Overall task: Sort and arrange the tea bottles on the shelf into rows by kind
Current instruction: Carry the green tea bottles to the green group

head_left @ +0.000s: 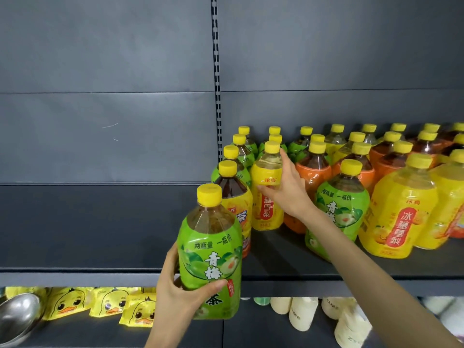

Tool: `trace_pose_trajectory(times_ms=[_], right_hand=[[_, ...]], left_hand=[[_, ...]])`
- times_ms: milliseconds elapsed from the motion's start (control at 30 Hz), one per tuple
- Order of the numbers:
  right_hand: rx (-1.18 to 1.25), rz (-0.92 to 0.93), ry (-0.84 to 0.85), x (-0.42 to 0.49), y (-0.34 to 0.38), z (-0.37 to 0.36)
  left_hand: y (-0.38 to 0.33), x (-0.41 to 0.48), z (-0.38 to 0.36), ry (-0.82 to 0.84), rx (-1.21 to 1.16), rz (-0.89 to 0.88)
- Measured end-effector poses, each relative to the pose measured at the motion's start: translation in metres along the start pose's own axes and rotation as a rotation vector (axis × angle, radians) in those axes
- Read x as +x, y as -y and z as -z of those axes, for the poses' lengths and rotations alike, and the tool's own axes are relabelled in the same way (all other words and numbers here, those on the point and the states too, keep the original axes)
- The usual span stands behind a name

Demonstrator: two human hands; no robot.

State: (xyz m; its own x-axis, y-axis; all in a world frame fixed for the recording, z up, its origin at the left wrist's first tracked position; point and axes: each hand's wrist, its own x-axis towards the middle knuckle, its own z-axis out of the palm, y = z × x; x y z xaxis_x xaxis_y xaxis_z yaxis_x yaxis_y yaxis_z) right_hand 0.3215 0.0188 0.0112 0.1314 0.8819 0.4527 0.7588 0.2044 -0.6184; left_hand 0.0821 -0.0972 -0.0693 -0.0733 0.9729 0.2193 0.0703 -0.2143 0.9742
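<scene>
My left hand (179, 295) grips a green-labelled tea bottle (211, 249) by its lower body, held in front of the dark shelf (276, 257) edge. My right hand (288, 187) holds the shoulder of a yellow-labelled pear tea bottle (266, 189) standing on the shelf. Left of it runs a row with a dark-tea yellow-labelled bottle (233, 194) in front and green-labelled bottles behind. To the right stand orange-labelled bottles (313, 169), another green-labelled bottle (344, 204) and large yellow-labelled bottles (401, 209). All have yellow caps.
The shelf's left half (100, 222) holds nothing, with a grey back panel (105, 134) behind. On the lower shelf lie yellow duck-print packets (108, 303), a metal bowl (17, 315) at far left and several white bottles (303, 313) to the right.
</scene>
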Motion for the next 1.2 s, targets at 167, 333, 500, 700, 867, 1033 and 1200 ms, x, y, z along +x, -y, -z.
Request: trace_pose_trajectory(times_ms=[167,333,500,700,867,1033,1200], right_hand=[[-0.034,-0.003,-0.066,-0.005,-0.001,0.001],[-0.090,0.023,-0.097,-0.014,-0.004,0.006],[0.019,-0.022,0.046,-0.011,0.000,0.011],[0.089,0.001,-0.051,-0.023,-0.002,0.016],[0.071,0.081,-0.093,-0.039,-0.009,0.013],[0.145,0.043,-0.060,-0.039,-0.010,0.012],[0.280,-0.022,0.032,-0.034,-0.006,0.010]], left_hand=[[0.003,-0.003,-0.009,0.042,-0.011,0.022],[0.001,-0.002,-0.015,0.044,-0.025,0.031],[0.000,0.000,-0.022,0.014,-0.025,0.043],[0.000,0.002,-0.027,0.015,-0.065,0.043],[0.001,0.003,-0.027,0.023,-0.084,0.045],[0.001,0.004,-0.027,0.036,-0.090,0.043],[0.001,-0.001,-0.025,0.043,-0.106,0.041]])
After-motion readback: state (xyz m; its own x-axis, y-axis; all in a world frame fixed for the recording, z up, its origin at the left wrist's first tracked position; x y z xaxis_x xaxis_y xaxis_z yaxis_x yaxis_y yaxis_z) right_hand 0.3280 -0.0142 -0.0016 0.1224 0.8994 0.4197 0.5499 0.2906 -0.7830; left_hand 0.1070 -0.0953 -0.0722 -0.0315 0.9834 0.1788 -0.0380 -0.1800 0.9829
